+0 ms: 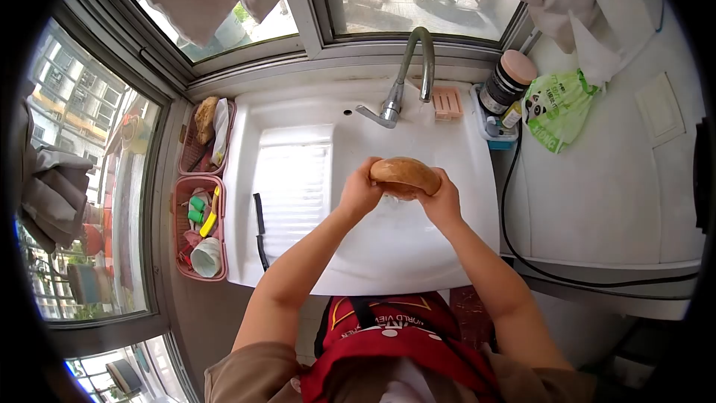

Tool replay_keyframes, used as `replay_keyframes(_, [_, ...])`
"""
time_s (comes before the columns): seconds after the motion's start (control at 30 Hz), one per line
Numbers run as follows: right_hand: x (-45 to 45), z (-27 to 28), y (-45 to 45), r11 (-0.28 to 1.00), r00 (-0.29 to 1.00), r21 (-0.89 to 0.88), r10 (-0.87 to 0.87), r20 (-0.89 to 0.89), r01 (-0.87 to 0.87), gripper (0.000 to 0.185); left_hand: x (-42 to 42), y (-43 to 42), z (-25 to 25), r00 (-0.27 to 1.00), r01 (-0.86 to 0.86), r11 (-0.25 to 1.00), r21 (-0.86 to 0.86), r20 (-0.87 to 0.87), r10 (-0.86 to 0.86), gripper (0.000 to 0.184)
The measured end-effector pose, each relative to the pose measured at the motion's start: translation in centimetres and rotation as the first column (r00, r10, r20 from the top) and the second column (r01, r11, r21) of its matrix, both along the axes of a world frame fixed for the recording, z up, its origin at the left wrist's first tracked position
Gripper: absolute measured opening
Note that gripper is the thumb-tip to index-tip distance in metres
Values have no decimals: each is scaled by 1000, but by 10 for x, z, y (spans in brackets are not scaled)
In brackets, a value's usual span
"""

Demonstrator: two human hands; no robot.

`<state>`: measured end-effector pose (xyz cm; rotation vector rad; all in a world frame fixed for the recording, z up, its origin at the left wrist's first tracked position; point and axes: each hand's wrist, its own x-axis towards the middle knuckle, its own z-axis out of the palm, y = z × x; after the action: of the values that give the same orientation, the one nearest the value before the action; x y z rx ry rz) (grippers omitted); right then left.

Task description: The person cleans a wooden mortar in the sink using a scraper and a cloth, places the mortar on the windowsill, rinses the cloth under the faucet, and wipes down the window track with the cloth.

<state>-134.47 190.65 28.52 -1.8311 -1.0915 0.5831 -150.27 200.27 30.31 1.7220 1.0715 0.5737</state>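
A rounded tan-brown object, like a bowl or a piece of gourd, [405, 174] is held over the basin of the white sink [358, 261]. My left hand [363, 189] grips its left end, and my right hand [441, 198] grips its right end. Its hollow-looking side faces down toward me. Behind it stands the metal faucet [393, 101], apart from both hands. A black-handled knife [259, 227] lies on the ribbed drainboard at the left.
Two pink baskets [176, 227] with several items stand left of the sink. A pink soap dish [447, 103] sits behind. Right of the sink are a dark jar [501, 88], a green bag [556, 110] and a black cable [509, 231]. Windows border the back and left.
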Motion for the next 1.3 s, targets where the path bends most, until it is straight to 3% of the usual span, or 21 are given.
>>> replay_keyframes(0.03, [3, 0, 2, 1000, 1000, 12, 23, -8, -23, 40, -1, -4, 9, 999, -21, 984, 175, -23, 25, 43])
replay_keyframes(0.1, [5, 7, 6, 984, 995, 160, 83, -56, -73, 49, -6, -14, 16, 997, -70, 969, 235, -26, 79, 48])
replay_keyframes(0.17, [6, 14, 3, 963, 984, 215, 172, -39, -160, 49, -10, -21, 21, 989, -149, 853, 500, 87, 122, 52])
replay_keyframes(0.23, [7, 19, 11, 920, 956, 277, 293, -14, -278, 49, -18, -25, 33, 982, -189, 818, 543, 107, 156, 58])
replay_keyframes(0.33, [11, 26, 22, 832, 940, 441, 323, 107, -336, 46, -26, -31, 51, 992, -121, 714, 690, 69, 102, 61])
replay_keyframes(0.37, [14, 28, 27, 818, 929, 445, 356, 105, -364, 46, -28, -32, 55, 988, -144, 706, 693, 66, 136, 61])
replay_keyframes(0.47, [25, 41, 40, 659, 870, 586, 240, 431, -472, 38, -31, -35, 64, 988, -154, 589, 793, 134, 77, 57])
replay_keyframes(0.5, [26, 51, 43, 653, 866, 584, 252, 432, -482, 38, -32, -36, 63, 987, -163, 588, 792, 136, 91, 57])
replay_keyframes(0.57, [26, 69, 48, 489, 782, 632, 198, 591, -602, 34, -36, -41, 59, 977, -208, 572, 793, 196, 85, 55])
replay_keyframes(0.7, [19, 75, 50, 443, 724, 586, 266, 637, -679, 33, -47, -52, 48, 976, -211, 576, 790, 142, 162, 54])
replay_keyframes(0.83, [15, 64, 44, 450, 695, 544, 303, 652, -708, 34, -49, -60, 27, 972, -228, 643, 731, 133, 193, 55])
replay_keyframes(0.97, [16, 30, 37, 566, 686, 431, 380, 620, -703, 41, -46, -72, 1, 967, -248, 761, 599, 110, 229, 58])
replay_keyframes(1.03, [20, 2, 31, 636, 750, 419, 438, 495, -648, 38, -38, -79, -15, 957, -263, 842, 471, 19, 288, 60])
replay_keyframes(1.1, [21, -15, 25, 765, 842, 356, 510, 173, -537, 37, -29, -83, -17, 954, -286, 866, 411, 35, 298, 57])
replay_keyframes(1.13, [21, -17, 28, 831, 836, 226, 539, -100, -509, 38, -27, -83, -8, 946, -302, 918, 256, -38, 322, 52])
replay_keyframes(1.17, [24, -9, 34, 796, 800, 88, 598, 41, -599, 38, -22, -78, -8, 924, -366, 922, 122, -68, 376, 44])
replay_keyframes(1.23, [28, -22, 49, 741, 740, -14, 671, 37, -671, 34, -24, -71, -19, 911, -395, 908, -140, -188, 367, 34])
replay_keyframes(1.27, [22, -18, 55, 730, 729, -7, 683, 43, -683, 34, -32, -71, -5, 905, -410, 903, -131, -185, 384, 34])
replay_keyframes(1.3, [15, -11, 60, 702, 700, -139, 711, 68, -699, 32, -42, -78, 18, 895, -430, 797, -425, -85, 437, 31])
